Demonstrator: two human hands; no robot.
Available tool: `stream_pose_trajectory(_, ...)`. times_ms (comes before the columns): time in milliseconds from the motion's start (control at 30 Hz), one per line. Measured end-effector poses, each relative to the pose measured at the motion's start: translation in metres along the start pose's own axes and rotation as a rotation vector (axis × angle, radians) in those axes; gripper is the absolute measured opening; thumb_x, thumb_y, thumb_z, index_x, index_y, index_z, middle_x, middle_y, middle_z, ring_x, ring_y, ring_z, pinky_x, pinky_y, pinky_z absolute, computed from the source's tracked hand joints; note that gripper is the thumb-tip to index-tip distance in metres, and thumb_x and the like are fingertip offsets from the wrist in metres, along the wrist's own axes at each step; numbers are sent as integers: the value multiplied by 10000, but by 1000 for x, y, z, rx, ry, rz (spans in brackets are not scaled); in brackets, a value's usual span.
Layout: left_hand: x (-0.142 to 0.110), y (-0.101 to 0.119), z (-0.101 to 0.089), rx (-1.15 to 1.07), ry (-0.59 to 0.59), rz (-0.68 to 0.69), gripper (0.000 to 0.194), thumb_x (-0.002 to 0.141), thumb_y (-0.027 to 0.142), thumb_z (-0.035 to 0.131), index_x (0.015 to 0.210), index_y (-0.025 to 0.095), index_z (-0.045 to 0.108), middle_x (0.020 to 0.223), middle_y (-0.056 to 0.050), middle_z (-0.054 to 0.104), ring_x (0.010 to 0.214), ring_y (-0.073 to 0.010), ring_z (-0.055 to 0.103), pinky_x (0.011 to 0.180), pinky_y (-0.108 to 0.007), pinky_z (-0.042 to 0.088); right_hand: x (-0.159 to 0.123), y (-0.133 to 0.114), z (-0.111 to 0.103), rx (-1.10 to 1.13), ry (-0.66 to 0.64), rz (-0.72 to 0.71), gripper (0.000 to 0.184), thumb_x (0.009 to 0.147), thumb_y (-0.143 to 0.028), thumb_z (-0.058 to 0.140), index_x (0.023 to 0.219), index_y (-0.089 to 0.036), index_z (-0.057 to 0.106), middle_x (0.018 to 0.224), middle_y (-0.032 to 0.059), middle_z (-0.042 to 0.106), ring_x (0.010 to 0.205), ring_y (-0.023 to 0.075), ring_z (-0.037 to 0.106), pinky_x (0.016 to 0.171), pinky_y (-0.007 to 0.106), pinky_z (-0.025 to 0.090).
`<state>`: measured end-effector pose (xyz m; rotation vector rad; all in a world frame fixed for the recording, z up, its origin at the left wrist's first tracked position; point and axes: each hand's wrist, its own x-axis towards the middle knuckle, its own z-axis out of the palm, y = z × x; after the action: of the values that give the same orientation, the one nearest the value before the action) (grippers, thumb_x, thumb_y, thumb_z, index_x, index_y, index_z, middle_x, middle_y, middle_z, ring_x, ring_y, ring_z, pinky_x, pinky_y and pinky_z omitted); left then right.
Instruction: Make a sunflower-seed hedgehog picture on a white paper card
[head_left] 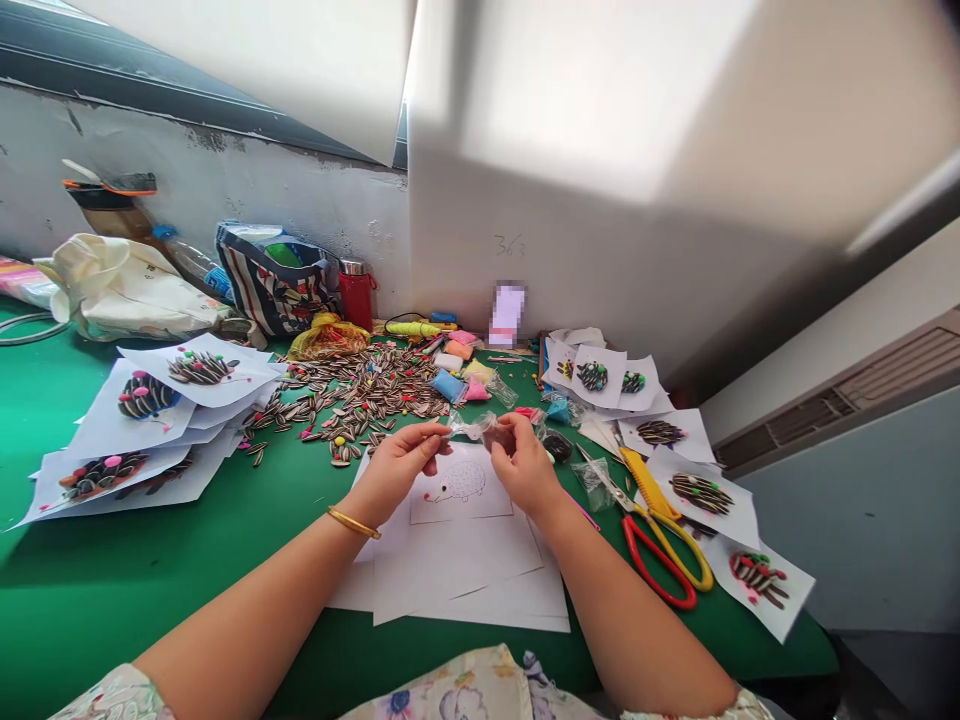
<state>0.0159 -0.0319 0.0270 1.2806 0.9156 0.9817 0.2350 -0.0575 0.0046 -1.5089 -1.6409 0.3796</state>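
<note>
Both my hands hover over a white sheet with a hedgehog outline (463, 482) on the green table (150, 560). My left hand (397, 465) pinches one end of a small clear plastic bag (472, 427). My right hand (521, 462) is closed round the other end, where a brown lump of clay (499, 437) sits inside the bag. A gold bangle (352, 522) is on my left wrist. More blank sheets (465, 575) lie under the outline sheet.
A heap of striped sunflower seeds (352, 395) spreads behind my hands. Finished seed hedgehogs on paper lie at the left (146, 395) and right (701, 493). Red and yellow scissors (664, 545) rest to the right. Small clay packets (457, 375), bags and a red flask (357, 295) line the wall.
</note>
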Motion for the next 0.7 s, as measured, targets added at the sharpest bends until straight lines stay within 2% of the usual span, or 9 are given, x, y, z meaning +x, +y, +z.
stream_pose_trajectory(133, -1, -1, 1, -98, -34, -56, 494, 771, 533, 734, 1099, 165, 698, 918, -63, 700, 679, -121, 608, 687, -305, 527, 11, 20, 1, -197, 12, -99, 304, 888, -220, 517, 1178, -182, 595, 1154, 138, 655, 1024, 262, 610, 901, 424, 496)
stream_pose_trajectory(267, -1, -1, 1, -50, -28, -59, 391, 720, 455, 799, 951, 164, 679, 802, -13, 677, 639, -106, 592, 631, -258, 499, 16, 27, 1, -364, -32, -125, 324, 903, -186, 506, 1190, -171, 656, 1359, 163, 586, 1245, 313, 527, 1043, 513, 434)
stream_pose_trajectory(367, -2, -2, 5, -39, -55, -127, 370, 780, 507, 727, 877, 155, 669, 809, -42, 699, 598, -110, 600, 579, -258, 489, 11, 13, 0, -364, 4, -160, 347, 946, -239, 492, 1255, -200, 646, 1400, 137, 574, 1302, 321, 493, 1086, 550, 393)
stream_pose_trajectory(467, -9, -2, 16, -79, -86, -158, 379, 782, 491, 726, 938, 147, 695, 953, -95, 728, 747, -174, 685, 707, -331, 556, 1, -13, 0, -207, 66, -322, 441, 996, -289, 421, 1423, -221, 512, 1487, 112, 499, 1397, 271, 424, 1158, 507, 344)
stream_pose_trajectory(533, -16, 0, 24, -136, -163, -116, 383, 773, 428, 743, 1051, 168, 709, 1110, -112, 717, 942, -232, 691, 830, -385, 560, -6, -30, 3, -152, 9, -439, 519, 1004, -344, 413, 1506, -215, 399, 1566, 111, 397, 1459, 273, 344, 1190, 512, 305)
stream_pose_trajectory(600, -23, 4, 29, -187, -309, -79, 391, 799, 383, 705, 1150, 208, 703, 1184, -106, 703, 1044, -257, 660, 872, -404, 550, -11, -41, 7, -171, -89, -551, 583, 1003, -427, 409, 1536, -199, 342, 1577, 122, 379, 1494, 295, 277, 1210, 553, 243)
stream_pose_trajectory(633, -26, 6, 29, -235, -347, -64, 414, 837, 396, 646, 1210, 220, 682, 1204, -113, 696, 1071, -268, 652, 883, -417, 547, -13, -45, 9, -201, -108, -540, 607, 1002, -453, 411, 1544, -195, 323, 1584, 124, 367, 1505, 304, 247, 1216, 571, 209)
stream_pose_trajectory(700, -27, 8, 26, -248, -367, -44, 489, 952, 471, 416, 1331, 232, 613, 1258, -131, 669, 1115, -273, 644, 903, -442, 538, -16, -50, 14, -247, -104, -518, 685, 991, -520, 420, 1559, -163, 281, 1592, 146, 346, 1516, 322, 206, 1223, 600, 148)
